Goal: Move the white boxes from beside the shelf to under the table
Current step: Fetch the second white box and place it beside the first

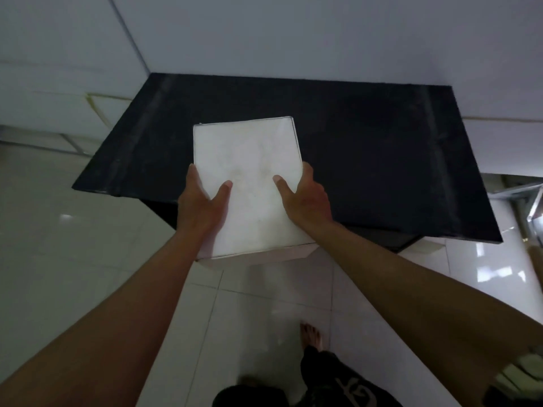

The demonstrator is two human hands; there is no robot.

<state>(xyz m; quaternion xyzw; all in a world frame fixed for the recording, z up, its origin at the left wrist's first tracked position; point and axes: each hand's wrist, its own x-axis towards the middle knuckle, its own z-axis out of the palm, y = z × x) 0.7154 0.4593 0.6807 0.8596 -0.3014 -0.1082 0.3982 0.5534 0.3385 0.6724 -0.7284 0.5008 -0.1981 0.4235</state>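
I hold a white box (pixel 249 177) out in front of me, its pale top face turned up. My left hand (pixel 202 204) grips its left side with the thumb lying on top. My right hand (pixel 305 201) clasps the right side the same way. The box hangs over the front edge of a black table (pixel 367 160), above the tabletop's level. Its underside and far side are hidden. The space under the table is mostly out of sight.
White walls stand behind the table. Glossy white floor tiles (pixel 88 245) lie left and in front. My bare foot (pixel 311 339) is on the floor below the box. A metal frame (pixel 526 201) shows at the right edge.
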